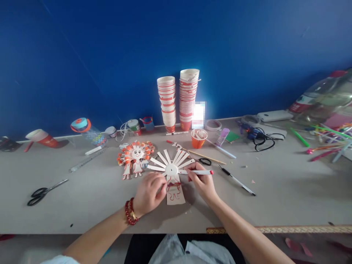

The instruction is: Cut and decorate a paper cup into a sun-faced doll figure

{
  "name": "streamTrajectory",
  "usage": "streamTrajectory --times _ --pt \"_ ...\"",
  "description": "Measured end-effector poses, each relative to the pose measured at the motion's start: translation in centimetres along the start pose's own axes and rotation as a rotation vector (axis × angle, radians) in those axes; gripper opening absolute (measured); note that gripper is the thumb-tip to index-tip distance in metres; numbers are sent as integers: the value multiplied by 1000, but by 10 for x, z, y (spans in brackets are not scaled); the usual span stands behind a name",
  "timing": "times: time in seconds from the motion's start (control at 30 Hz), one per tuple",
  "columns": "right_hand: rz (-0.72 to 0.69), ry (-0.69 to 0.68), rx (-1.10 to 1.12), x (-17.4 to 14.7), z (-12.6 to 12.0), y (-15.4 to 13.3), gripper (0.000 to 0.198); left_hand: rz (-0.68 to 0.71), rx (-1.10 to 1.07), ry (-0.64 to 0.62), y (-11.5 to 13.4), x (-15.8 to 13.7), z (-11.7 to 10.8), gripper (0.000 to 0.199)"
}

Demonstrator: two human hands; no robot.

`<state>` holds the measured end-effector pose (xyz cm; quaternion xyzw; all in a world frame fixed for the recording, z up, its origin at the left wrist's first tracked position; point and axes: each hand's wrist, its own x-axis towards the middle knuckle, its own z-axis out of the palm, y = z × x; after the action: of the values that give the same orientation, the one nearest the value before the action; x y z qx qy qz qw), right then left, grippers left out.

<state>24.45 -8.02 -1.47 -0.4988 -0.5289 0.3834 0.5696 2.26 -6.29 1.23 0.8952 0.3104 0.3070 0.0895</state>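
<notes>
A big blue wall (110, 47) stands behind your gray table (275, 198). Two tall stacks of paper cups (166, 104) are at the back of the table. In front of them, between your hands, is a white paper cutout (172, 170) with long strips (162, 157) spread like sun rays. Your left hand (151, 190) curls its fingers at the paper's left side; I can't tell if they pinch it or just rest there. Your right hand (202, 185) holds a white pen (200, 172) snugly, with no gap around it, its red end (211, 172) pointing right.
</notes>
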Motion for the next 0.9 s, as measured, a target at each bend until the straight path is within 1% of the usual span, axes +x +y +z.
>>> streamTrajectory --times 0.07,0.1,0.17,0.2,0.33,0.4,0.5,0.63,0.77,0.9 --pt "0 3 20 0 -1 0 13 -91 -35 122 -4 -1 -13 11" --pt "-3 5 29 0 -1 0 14 -111 -40 176 -6 -2 -19 12" --pt "-12 10 36 0 -1 0 14 -106 -2 261 -10 -8 -25 13" --pt "-13 12 36 1 -1 1 13 -90 32 279 -11 -12 -26 14" --pt "-20 28 35 3 -1 3 11 -37 132 241 -18 -30 -18 20" --pt "-34 44 28 5 -1 4 12 -23 143 256 -23 -35 -12 22" --pt "-45 52 5 7 -2 6 17 2 149 280 -30 -38 -6 22" --pt "-46 40 -29 8 -3 6 20 26 148 280 -33 -37 -5 24" --pt "-18 32 -13 7 -2 1 26 36 156 220 -29 -37 -5 30" --pt "31 26 -6 7 0 -2 32 67 150 149 -24 -38 -2 44"
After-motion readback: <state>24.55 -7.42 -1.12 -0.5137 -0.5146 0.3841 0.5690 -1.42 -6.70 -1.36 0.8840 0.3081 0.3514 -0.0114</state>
